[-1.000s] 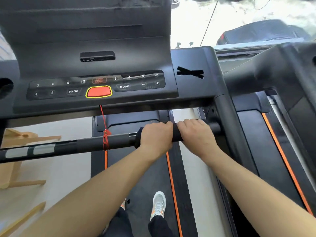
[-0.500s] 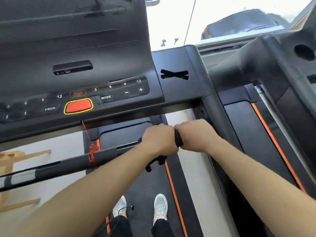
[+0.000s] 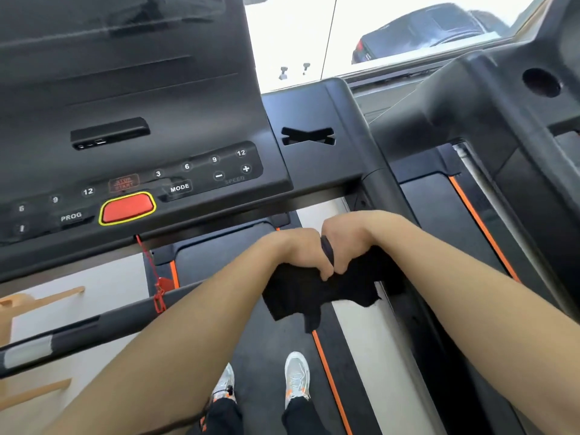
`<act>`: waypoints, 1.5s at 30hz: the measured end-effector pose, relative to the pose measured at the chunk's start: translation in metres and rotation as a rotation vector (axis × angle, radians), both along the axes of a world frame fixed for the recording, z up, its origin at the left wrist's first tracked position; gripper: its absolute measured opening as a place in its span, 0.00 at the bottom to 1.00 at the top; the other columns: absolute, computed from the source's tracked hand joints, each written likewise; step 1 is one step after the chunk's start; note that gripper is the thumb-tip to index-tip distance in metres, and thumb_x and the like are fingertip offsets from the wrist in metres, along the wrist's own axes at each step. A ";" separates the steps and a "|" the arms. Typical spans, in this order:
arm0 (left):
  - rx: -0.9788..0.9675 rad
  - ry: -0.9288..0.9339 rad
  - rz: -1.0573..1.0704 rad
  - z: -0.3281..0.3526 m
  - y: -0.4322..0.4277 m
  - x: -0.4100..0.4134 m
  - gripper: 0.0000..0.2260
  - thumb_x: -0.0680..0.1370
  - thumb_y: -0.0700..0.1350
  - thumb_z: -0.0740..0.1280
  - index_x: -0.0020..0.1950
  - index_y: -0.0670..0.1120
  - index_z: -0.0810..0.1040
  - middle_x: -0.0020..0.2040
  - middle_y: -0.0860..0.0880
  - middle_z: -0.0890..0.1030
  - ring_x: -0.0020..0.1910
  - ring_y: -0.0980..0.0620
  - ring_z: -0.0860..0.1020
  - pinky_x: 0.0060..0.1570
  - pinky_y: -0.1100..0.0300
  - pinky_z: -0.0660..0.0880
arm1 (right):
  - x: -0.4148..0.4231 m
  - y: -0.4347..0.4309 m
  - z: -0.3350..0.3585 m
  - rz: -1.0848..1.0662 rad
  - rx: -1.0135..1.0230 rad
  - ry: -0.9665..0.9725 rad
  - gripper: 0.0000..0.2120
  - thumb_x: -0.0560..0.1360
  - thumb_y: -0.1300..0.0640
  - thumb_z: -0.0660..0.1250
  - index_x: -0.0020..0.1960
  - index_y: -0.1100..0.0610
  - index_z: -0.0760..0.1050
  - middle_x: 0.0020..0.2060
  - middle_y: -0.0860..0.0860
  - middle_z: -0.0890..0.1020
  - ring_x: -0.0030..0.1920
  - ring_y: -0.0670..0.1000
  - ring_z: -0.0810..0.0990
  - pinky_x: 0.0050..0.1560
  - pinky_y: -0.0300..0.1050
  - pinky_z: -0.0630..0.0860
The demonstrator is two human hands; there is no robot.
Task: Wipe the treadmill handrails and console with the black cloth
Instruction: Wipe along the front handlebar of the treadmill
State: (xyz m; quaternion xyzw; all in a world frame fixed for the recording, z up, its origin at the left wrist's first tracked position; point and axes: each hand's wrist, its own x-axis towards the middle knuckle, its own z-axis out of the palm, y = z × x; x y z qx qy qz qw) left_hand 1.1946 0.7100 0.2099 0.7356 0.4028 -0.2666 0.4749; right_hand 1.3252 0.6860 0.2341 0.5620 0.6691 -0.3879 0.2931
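Both hands meet below the console (image 3: 157, 120), close to its right upright. My left hand (image 3: 295, 252) and my right hand (image 3: 348, 240) each grip the black cloth (image 3: 301, 296), which hangs loose beneath them in folds. The black front handrail (image 3: 94, 328) runs from the lower left up toward my left forearm; its right end is hidden behind my arm, hands and the cloth. I cannot tell whether the cloth still touches the rail. The console panel shows number keys and a red stop button (image 3: 127, 208).
A red safety cord with clip (image 3: 158, 293) hangs from the console over the rail. A second treadmill's console (image 3: 502, 98) stands close on the right. My feet are on the belt (image 3: 257, 340) below. A wooden frame (image 3: 37, 299) is at the left.
The view has swung left and moved closer. My hands, earlier wrapped side by side around the rail's right end, have come together, and the cloth now hangs out loose below them.
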 end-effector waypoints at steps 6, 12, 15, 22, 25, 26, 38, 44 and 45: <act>1.107 -0.054 -0.072 -0.021 -0.063 -0.012 0.11 0.64 0.44 0.75 0.41 0.46 0.75 0.32 0.49 0.79 0.27 0.46 0.79 0.27 0.59 0.60 | 0.003 -0.060 -0.045 0.192 1.105 -0.090 0.10 0.63 0.61 0.70 0.36 0.53 0.69 0.29 0.51 0.76 0.28 0.56 0.74 0.31 0.45 0.59; 1.020 -0.081 -0.071 -0.019 -0.056 -0.007 0.11 0.68 0.46 0.73 0.45 0.46 0.74 0.37 0.48 0.80 0.32 0.44 0.80 0.30 0.57 0.63 | -0.001 -0.061 -0.055 0.157 1.230 -0.114 0.08 0.64 0.65 0.66 0.36 0.55 0.69 0.28 0.52 0.74 0.28 0.57 0.74 0.31 0.46 0.63; 0.410 -0.046 -0.042 -0.005 -0.025 -0.003 0.10 0.68 0.49 0.72 0.46 0.47 0.78 0.41 0.48 0.81 0.36 0.47 0.78 0.35 0.55 0.73 | 0.000 -0.038 -0.024 0.150 0.653 -0.090 0.08 0.64 0.53 0.71 0.40 0.52 0.73 0.34 0.50 0.80 0.33 0.56 0.79 0.31 0.43 0.68; 0.043 -0.024 0.022 0.007 -0.005 -0.004 0.11 0.67 0.53 0.75 0.44 0.48 0.81 0.40 0.50 0.83 0.38 0.51 0.81 0.37 0.58 0.76 | -0.003 -0.001 -0.002 0.004 0.001 -0.003 0.09 0.63 0.53 0.75 0.38 0.50 0.76 0.36 0.48 0.82 0.37 0.51 0.81 0.37 0.45 0.79; 0.471 -0.017 -0.014 0.006 -0.031 -0.012 0.12 0.69 0.56 0.70 0.45 0.50 0.77 0.39 0.50 0.81 0.37 0.48 0.80 0.34 0.57 0.74 | -0.001 -0.030 -0.012 0.091 0.498 -0.079 0.09 0.66 0.48 0.71 0.41 0.50 0.72 0.36 0.47 0.79 0.38 0.54 0.80 0.33 0.43 0.70; 0.630 -0.010 -0.023 0.004 -0.041 -0.017 0.12 0.70 0.55 0.68 0.47 0.50 0.76 0.41 0.50 0.81 0.38 0.46 0.80 0.35 0.56 0.75 | 0.000 -0.041 -0.020 0.093 0.698 -0.090 0.09 0.66 0.50 0.71 0.42 0.50 0.72 0.36 0.48 0.79 0.38 0.55 0.80 0.34 0.44 0.70; 0.710 -0.091 0.244 0.050 -0.077 -0.059 0.21 0.80 0.42 0.63 0.74 0.47 0.69 0.65 0.45 0.79 0.64 0.42 0.74 0.61 0.50 0.72 | -0.025 -0.125 -0.019 -0.378 1.113 0.158 0.23 0.70 0.55 0.66 0.64 0.58 0.75 0.60 0.55 0.79 0.60 0.58 0.76 0.59 0.54 0.75; 0.755 0.005 0.149 0.066 -0.077 -0.045 0.13 0.77 0.44 0.67 0.62 0.50 0.76 0.55 0.47 0.77 0.53 0.44 0.78 0.52 0.50 0.76 | -0.008 -0.081 0.011 -0.325 0.727 0.111 0.32 0.77 0.51 0.62 0.78 0.49 0.58 0.70 0.54 0.67 0.60 0.58 0.76 0.51 0.53 0.79; 0.764 0.006 0.154 0.068 -0.076 -0.045 0.13 0.76 0.44 0.67 0.60 0.50 0.77 0.54 0.47 0.78 0.53 0.44 0.78 0.52 0.49 0.77 | -0.006 -0.077 0.012 -0.285 0.641 0.104 0.33 0.75 0.51 0.63 0.78 0.48 0.58 0.71 0.53 0.66 0.61 0.58 0.75 0.52 0.53 0.79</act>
